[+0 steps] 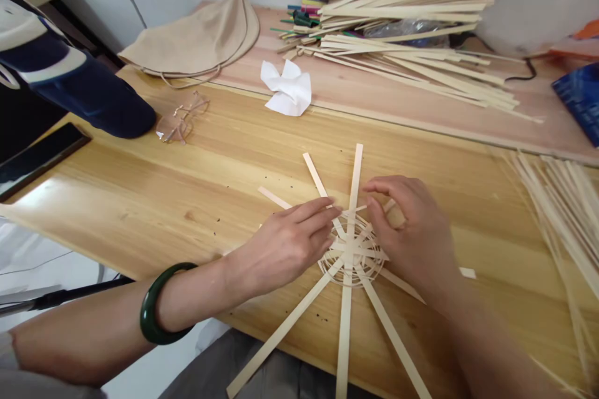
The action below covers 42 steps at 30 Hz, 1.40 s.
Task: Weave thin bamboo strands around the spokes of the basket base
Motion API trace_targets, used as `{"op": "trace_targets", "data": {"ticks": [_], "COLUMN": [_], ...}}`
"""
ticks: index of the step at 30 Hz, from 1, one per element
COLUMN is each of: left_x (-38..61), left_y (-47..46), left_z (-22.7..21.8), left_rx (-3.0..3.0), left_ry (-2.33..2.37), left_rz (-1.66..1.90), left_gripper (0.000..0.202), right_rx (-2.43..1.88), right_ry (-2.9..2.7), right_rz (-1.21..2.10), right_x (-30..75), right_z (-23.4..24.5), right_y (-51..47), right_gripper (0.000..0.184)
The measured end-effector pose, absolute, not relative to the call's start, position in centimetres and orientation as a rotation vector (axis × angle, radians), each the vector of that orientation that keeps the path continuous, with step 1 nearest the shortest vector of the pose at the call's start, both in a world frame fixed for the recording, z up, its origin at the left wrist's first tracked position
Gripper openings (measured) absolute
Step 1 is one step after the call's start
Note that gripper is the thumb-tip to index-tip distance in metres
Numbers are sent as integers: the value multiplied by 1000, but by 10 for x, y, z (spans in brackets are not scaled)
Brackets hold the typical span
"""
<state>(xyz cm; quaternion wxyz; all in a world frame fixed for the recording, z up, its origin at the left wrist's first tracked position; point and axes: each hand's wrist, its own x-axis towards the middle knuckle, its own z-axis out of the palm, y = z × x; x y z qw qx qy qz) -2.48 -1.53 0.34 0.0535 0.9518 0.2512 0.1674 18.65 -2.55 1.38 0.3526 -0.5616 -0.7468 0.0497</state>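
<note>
A small round weave of thin bamboo strips (352,250) lies on the wooden table (140,212), with several flat, pale bamboo spokes (345,349) radiating from it. My left hand (285,243) comes in from the left, its fingers lying across the weave's left side and holding nothing visible. A dark green bangle (161,305) circles that wrist. My right hand (407,230) curls over the weave's right edge, its thumb and fingers apparently pinching a bamboo strip (389,206). That hand hides part of the weave.
Long bamboo strips lie piled on a raised board at the back (412,31) and in a loose bundle at the right (561,224). Nearby are crumpled white tissue (286,88), glasses (180,118), a beige cloth bag (196,37), a navy object (84,81) and a phone (37,159).
</note>
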Motion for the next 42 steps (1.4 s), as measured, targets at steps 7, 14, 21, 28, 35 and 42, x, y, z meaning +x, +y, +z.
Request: {"op": "trace_targets", "data": {"ticks": [7,14,21,28,35,42], "left_x": [-26,-23,-24,-24,-25,-22], "left_y": [-8,-2,-6,-8,-12,-9], "left_z": [2,8,3,1,0,9], "left_rx": [2938,3036,2996,2998,2999,3046], "left_ry": [635,510,555,569,610,551], "left_rz": [480,421,471,442,406,260], "left_gripper": [26,24,16,13,10,13], "right_rx": [-1884,-1952,-1538,-1399,-1279,-1281], "right_ry": [-2154,-2137,-2229,-2303,-2248,-2190], "right_rz": [-329,-342,-284,-164,-135,-41], "right_x": [219,233,211,194,191,193], "right_z": [46,29,14,-7,-12,-18], "right_y": [-65,-100,-65,-44,-43,-42], "right_gripper": [27,28,26,28,20,20]}}
